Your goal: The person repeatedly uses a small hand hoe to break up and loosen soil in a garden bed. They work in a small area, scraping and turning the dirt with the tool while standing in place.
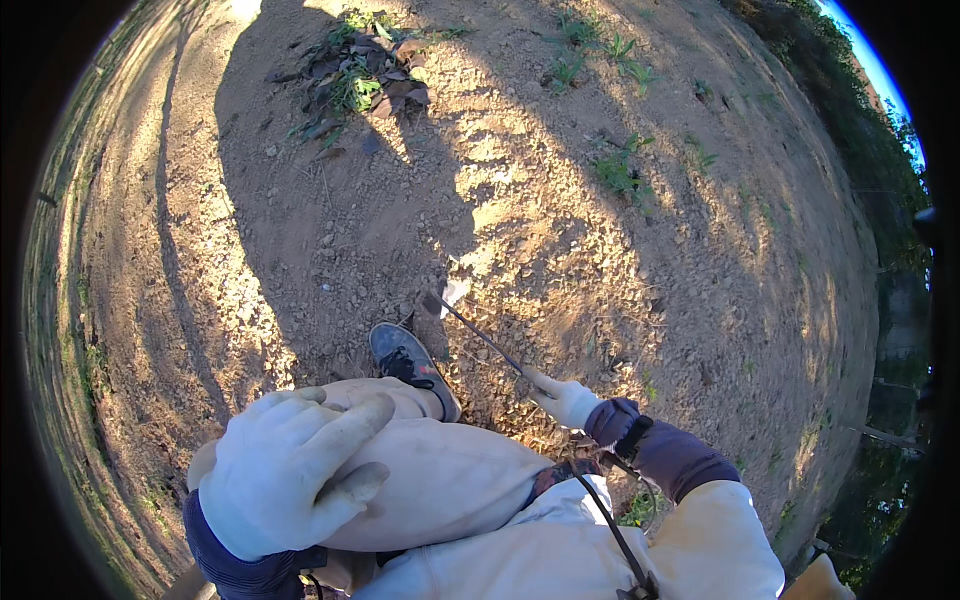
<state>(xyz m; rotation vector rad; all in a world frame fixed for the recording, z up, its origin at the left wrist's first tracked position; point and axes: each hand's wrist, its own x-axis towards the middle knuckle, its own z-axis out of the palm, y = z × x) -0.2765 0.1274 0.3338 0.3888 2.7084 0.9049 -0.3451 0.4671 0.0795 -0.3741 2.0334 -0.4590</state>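
Observation:
My left hand [285, 469], in a pale work glove, rests over my bent knee with thumb and index finger apart; nothing shows in it. My right hand [564, 399], in a similar glove, grips the near end of a thin, dark-shafted tool [484, 335]. Its shaft slants away to the left, down to the soil beside my dark shoe [411, 364]. A pale, bright patch [453, 296] is at the far end; whether it is a blade or sunlit ground I cannot tell. My light trousers [450, 472] fill the lower middle.
Dry, cloddy soil [360, 225] surrounds me, crossed by shadows. A heap of dead leaves and pulled weeds [367, 71] lies ahead. Green weeds [621, 172] grow to the right. A dark strap [611, 517] hangs at my waist. Trees [847, 97] border the far right.

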